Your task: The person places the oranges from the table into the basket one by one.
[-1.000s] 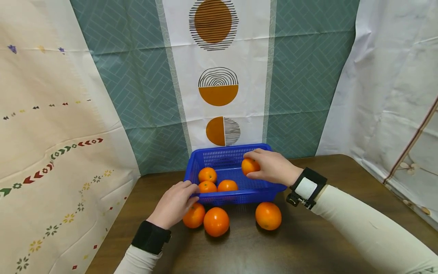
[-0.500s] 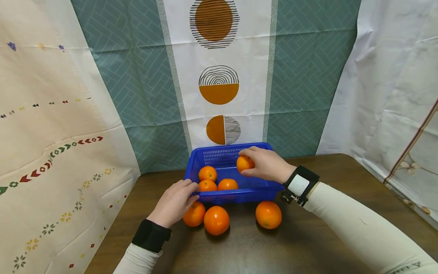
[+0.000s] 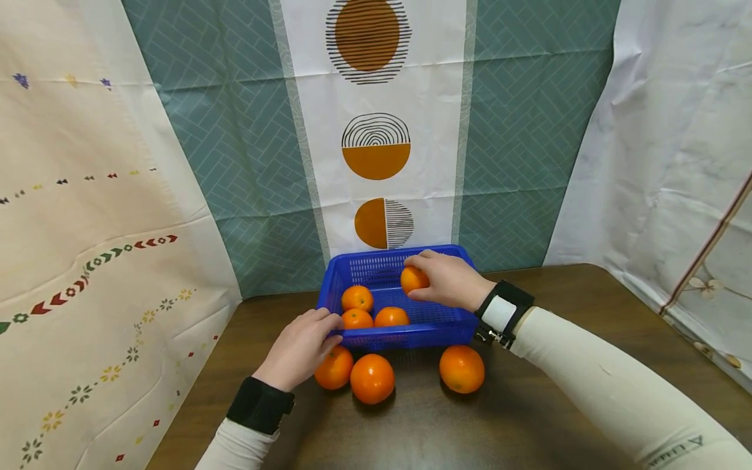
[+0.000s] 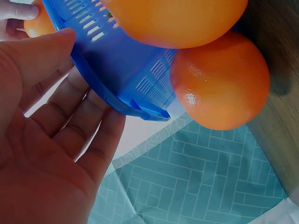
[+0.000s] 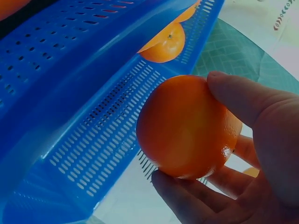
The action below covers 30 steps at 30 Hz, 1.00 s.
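My right hand (image 3: 452, 281) grips an orange (image 5: 187, 128) with thumb and fingers curled round it. That orange is over the right half of a blue plastic basket (image 3: 405, 338). At the basket's front left corner, my left hand (image 3: 302, 346) holds the rim (image 4: 96, 86), thumb on one side and fingers on the other. Inside the basket, several oranges lie at the left: one orange (image 3: 357, 298) behind, another orange (image 3: 356, 319) at the front, and a third orange (image 3: 391, 317) beside it.
On the brown wooden table (image 3: 411, 431), in front of the basket, lie an orange (image 3: 333, 367) partly behind my left hand, another orange (image 3: 373, 378) next to it, and a separate orange (image 3: 461, 369) to the right. A patterned cloth (image 3: 258, 163) hangs right behind the basket.
My right hand has moved a little to the left over the basket, carrying the orange. The left hand keeps its place on the rim.
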{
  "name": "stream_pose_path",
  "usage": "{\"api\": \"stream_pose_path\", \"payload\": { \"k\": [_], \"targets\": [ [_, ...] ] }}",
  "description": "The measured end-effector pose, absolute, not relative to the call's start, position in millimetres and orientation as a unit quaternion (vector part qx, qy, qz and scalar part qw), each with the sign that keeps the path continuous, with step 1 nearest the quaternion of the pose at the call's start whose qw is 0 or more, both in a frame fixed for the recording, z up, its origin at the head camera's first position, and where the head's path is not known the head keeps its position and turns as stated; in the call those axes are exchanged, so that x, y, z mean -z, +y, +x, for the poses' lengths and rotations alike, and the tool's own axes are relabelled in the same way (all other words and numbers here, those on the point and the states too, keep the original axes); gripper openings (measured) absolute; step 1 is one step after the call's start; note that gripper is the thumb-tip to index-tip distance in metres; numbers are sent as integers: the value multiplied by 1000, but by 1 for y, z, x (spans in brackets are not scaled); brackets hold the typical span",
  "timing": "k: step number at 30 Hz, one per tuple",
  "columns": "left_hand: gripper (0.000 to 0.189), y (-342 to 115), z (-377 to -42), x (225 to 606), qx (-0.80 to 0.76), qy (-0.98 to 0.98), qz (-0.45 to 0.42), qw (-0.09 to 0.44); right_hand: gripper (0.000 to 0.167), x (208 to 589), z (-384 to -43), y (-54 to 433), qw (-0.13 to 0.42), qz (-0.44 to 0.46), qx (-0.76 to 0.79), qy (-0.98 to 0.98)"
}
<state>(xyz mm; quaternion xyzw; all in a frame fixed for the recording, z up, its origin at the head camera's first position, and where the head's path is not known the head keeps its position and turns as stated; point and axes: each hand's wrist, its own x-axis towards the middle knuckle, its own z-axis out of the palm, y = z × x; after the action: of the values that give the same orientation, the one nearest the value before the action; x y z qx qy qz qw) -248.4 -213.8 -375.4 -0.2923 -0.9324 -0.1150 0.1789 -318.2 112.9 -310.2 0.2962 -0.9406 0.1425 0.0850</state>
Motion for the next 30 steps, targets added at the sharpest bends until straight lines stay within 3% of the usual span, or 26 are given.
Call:
{"api": "stream_pose_path", "payload": {
  "k": [30],
  "targets": [
    [21, -213, -248, 375, 111, -934, -290, 176, 60, 308, -331, 82, 38, 269, -145, -951]
  ]
}}
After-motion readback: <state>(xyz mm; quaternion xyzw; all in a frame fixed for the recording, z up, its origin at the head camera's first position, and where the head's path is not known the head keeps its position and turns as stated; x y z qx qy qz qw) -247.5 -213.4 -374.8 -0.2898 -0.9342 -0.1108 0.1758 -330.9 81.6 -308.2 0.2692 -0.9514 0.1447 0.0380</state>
